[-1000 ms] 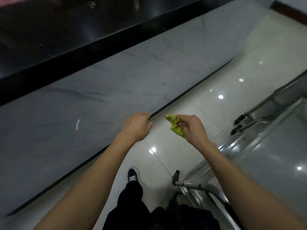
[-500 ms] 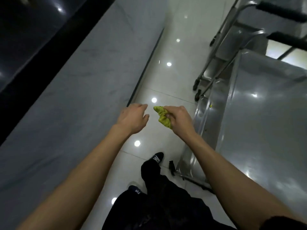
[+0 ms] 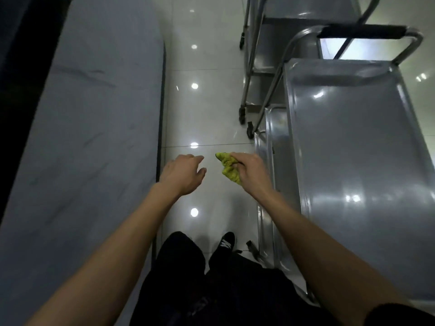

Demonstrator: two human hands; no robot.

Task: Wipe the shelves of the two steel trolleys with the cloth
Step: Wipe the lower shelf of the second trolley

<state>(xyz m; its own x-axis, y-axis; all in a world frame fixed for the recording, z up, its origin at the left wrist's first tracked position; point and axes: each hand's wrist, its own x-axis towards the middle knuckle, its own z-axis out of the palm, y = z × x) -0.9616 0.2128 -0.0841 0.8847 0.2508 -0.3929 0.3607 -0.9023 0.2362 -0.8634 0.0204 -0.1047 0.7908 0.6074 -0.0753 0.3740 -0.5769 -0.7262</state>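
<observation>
My right hand (image 3: 253, 171) is closed around a crumpled yellow-green cloth (image 3: 228, 167), held in the air just left of the near steel trolley. That trolley's bare top shelf (image 3: 357, 161) fills the right side, with a lower shelf (image 3: 276, 184) showing at its left edge and a black-padded handle (image 3: 362, 34) at the far end. A second steel trolley (image 3: 270, 57) stands behind it, partly hidden. My left hand (image 3: 182, 174) hangs over the floor beside the cloth, fingers loosely spread, holding nothing.
A grey marble wall (image 3: 82, 137) with a dark band runs along the left. Between it and the trolleys lies a strip of glossy white tiled floor (image 3: 207, 102). My dark trousers and black shoe (image 3: 226, 242) are at the bottom.
The view has swung from the marble wall toward the trolleys, which now fill the right side. My hands keep nearly the same pose, the right one still gripping the cloth.
</observation>
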